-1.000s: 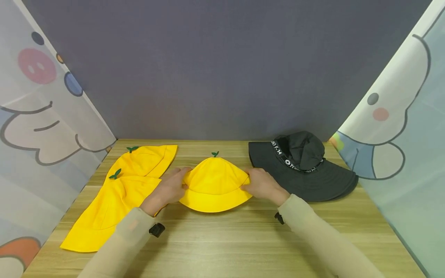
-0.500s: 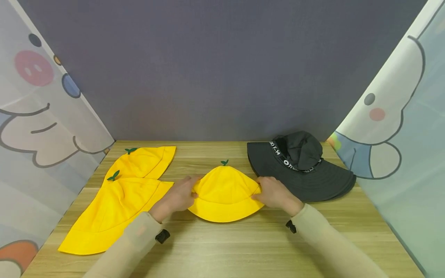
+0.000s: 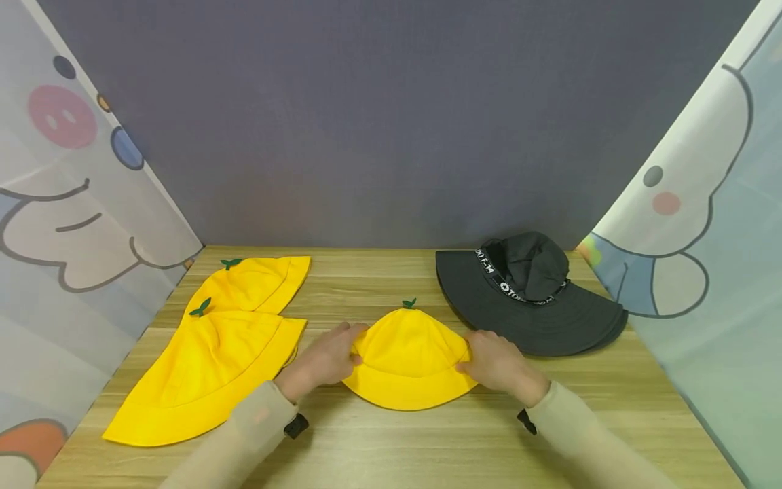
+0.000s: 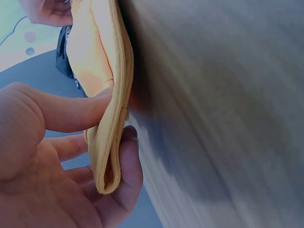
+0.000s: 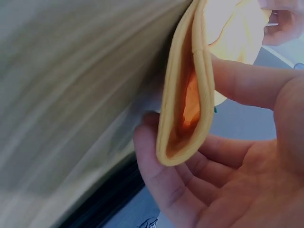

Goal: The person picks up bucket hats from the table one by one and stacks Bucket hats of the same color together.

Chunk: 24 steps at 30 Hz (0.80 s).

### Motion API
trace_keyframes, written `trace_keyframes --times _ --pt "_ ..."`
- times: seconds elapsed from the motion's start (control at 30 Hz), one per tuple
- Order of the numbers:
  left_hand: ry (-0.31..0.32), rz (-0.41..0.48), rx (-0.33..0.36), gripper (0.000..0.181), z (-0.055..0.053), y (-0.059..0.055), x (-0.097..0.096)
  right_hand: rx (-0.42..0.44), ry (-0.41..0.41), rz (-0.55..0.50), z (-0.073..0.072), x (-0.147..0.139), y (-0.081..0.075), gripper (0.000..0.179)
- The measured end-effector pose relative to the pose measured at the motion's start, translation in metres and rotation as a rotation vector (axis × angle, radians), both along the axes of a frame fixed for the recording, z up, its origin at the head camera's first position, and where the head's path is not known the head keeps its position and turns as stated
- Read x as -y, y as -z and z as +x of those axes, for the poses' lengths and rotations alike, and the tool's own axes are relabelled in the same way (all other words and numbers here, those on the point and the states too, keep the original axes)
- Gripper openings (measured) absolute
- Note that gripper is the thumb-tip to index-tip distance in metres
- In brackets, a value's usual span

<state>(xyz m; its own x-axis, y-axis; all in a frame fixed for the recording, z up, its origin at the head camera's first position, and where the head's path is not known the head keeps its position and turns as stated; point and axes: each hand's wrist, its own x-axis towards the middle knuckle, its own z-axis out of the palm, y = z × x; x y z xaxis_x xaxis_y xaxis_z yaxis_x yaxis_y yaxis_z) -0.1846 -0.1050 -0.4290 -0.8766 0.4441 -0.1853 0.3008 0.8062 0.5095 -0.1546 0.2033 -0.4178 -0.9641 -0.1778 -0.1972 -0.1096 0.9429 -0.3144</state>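
Between both hands is a yellow bucket hat (image 3: 411, 353), flattened, with a small green sprout (image 3: 408, 303) on its crown. The left hand (image 3: 332, 356) pinches its left side, thumb on top and fingers beneath, as the left wrist view shows at the folded brim (image 4: 110, 156). On the opposite side the right hand (image 3: 497, 363) pinches the other end. In the right wrist view the brim (image 5: 205, 90) gapes there, showing the orange-lit inside. The hat is held close over the wooden table (image 3: 391, 451).
Two more yellow sprout hats overlap at the left, one nearer (image 3: 201, 367) and one farther (image 3: 250, 282). A black wide-brimmed hat (image 3: 537, 299) with a lettered band lies at the back right. A grey panel (image 3: 391, 122) stands behind, with cartoon-printed cloths at both sides.
Both hands have carried the yellow hat toward the person and a little to the right, keeping their grip. The other hats have stayed in place.
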Motion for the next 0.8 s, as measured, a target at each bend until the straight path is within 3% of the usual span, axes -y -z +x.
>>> trace_keyframes --times 0.27,0.4,0.6,0.7,0.8 --pt "0.004 -0.052 -0.088 0.05 0.004 0.008 -0.008 -0.078 -0.034 0.119 0.011 0.005 0.005 0.039" --pt "-0.007 -0.088 -0.173 0.046 0.006 0.008 -0.009 -0.103 -0.049 0.168 0.013 0.007 0.006 0.036" --pt "-0.018 -0.136 -0.26 0.042 0.007 0.005 -0.01 -0.17 -0.117 0.142 0.018 0.018 0.004 0.015" --pt "-0.011 -0.145 -0.267 0.04 0.007 0.004 -0.01 -0.184 -0.17 0.117 0.02 0.024 0.002 0.018" --pt "-0.012 -0.159 -0.255 0.04 0.005 0.004 -0.01 -0.132 -0.178 0.092 0.021 0.028 0.001 0.031"
